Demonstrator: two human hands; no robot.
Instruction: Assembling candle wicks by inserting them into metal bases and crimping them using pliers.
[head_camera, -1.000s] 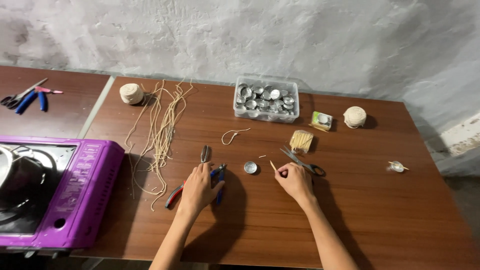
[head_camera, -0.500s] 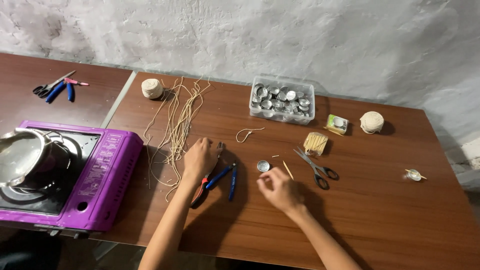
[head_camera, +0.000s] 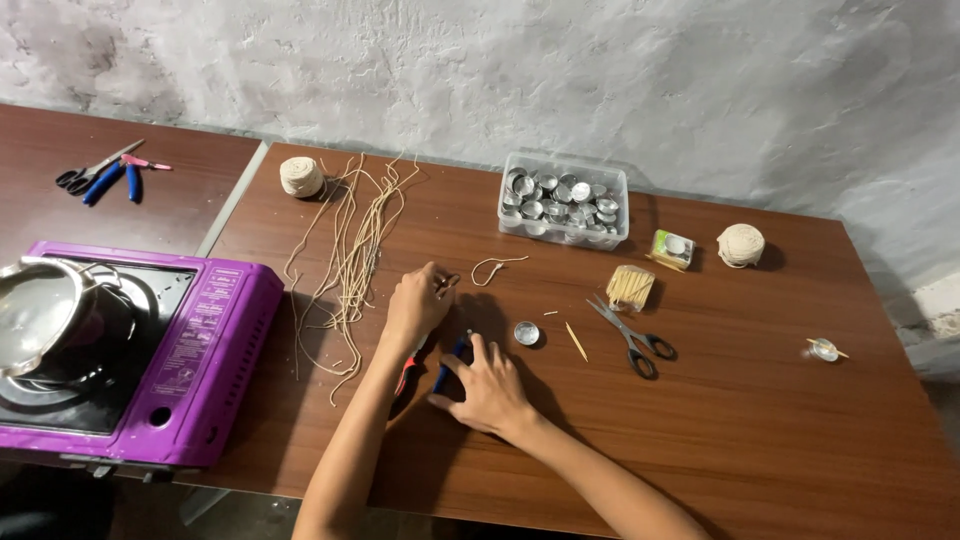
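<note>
Since half a second ago: right hand (head_camera: 487, 392) moved left from beside the small metal cup (head_camera: 526, 333) onto the blue-handled pliers (head_camera: 452, 357); left hand (head_camera: 418, 299) slid up to the pliers' head.

Nearest: right hand lying palm down on the wooden table (head_camera: 760, 420), fingers spread and loosely curled over the blue handles, touching them; whether actually gripping, cannot tell. Just beyond, left hand closed around the metal head of the pliers, fingertips pinched at the jaws, a red handle (head_camera: 408, 377) showing below the wrist.

Right of the hands: small metal cup, then a thin wooden stick (head_camera: 576, 341), then black-handled scissors (head_camera: 631, 335). Left: purple gas stove (head_camera: 200, 350) carrying a steel pot (head_camera: 40, 310), and loose strands of cord (head_camera: 355, 245).

Farther: short looped piece of cord (head_camera: 494, 265), bundle of sticks (head_camera: 629, 287), another metal cup with a stick across it (head_camera: 825, 349) off to the right.

Farthest, toward the wall: ball of twine (head_camera: 301, 176), clear box of metal cups (head_camera: 564, 200), second twine ball (head_camera: 741, 244), more tools (head_camera: 105, 172) on the neighbouring table.
</note>
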